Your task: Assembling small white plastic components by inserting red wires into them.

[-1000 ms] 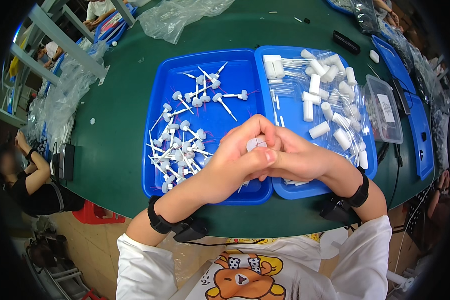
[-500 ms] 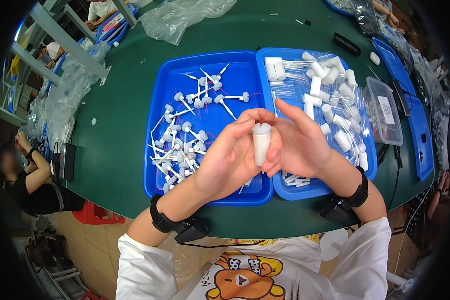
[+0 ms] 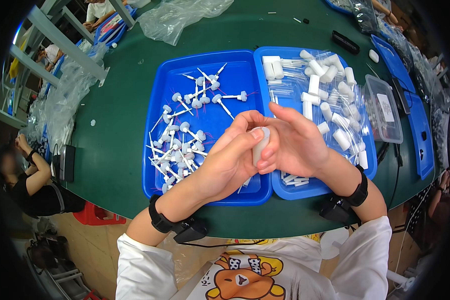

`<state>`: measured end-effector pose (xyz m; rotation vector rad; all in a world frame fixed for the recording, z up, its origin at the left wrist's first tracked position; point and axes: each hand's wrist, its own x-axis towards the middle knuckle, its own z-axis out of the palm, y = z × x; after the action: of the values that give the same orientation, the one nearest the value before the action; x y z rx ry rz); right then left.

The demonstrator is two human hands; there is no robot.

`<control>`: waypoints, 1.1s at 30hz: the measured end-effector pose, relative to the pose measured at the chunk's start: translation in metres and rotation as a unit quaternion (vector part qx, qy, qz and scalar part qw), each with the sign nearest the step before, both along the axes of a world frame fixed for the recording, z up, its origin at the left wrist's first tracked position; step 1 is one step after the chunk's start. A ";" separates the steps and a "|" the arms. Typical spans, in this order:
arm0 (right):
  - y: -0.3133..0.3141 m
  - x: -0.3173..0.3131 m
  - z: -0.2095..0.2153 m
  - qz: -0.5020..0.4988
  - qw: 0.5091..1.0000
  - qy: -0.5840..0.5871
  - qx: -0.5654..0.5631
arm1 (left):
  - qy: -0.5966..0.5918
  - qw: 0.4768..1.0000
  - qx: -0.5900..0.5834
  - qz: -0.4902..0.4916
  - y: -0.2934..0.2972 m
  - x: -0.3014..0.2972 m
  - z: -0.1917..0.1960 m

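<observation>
Hands meet over the seam between two blue trays: left hand (image 3: 230, 160) and right hand (image 3: 292, 142) both grip a white tube (image 3: 260, 145); the left tray's (image 3: 157, 150) near rim lies at 6 o'clock, green surface (image 3: 120, 125) open at 9.

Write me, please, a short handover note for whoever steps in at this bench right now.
Left hand: closed around a white tube, thumb on its top.
Right hand: cupped against the tube's other side, fingers partly spread.
Both hands hold the tube above the seam between the two blue trays.
Left tray: a loose pile of white stemmed caps.
Right tray: more white tubes and clear sleeves.
Clear lidded box to the right of the trays.
Done: cannot tell which pieces are finished.
Left: many caps and tubes lie loose in both trays.
</observation>
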<state>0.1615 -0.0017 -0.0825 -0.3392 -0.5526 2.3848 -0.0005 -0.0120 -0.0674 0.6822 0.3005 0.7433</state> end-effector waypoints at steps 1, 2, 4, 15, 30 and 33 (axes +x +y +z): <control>0.000 -0.001 0.002 -0.003 1.000 -0.024 0.018 | 0.019 1.000 0.000 0.017 -0.001 0.001 0.000; -0.001 -0.002 0.005 -0.002 1.000 -0.024 0.018 | 0.020 1.000 0.000 0.018 0.000 0.000 -0.002; -0.002 -0.003 0.009 -0.009 0.999 -0.036 0.033 | -0.039 0.999 -0.030 0.022 0.003 -0.002 -0.008; -0.003 0.001 0.001 0.007 0.996 -0.052 0.072 | 0.012 0.998 -0.055 0.032 -0.001 -0.001 0.000; -0.006 -0.003 0.012 -0.016 0.995 -0.077 0.065 | -0.014 0.999 -0.031 -0.008 0.005 0.000 -0.004; -0.004 -0.002 0.008 -0.011 0.998 -0.038 0.042 | -0.047 0.999 -0.015 0.002 0.009 -0.001 -0.010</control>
<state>0.1596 -0.0055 -0.0748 -0.3980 -0.6799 2.3277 -0.0011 -0.0035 -0.0775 0.6161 0.2276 0.7696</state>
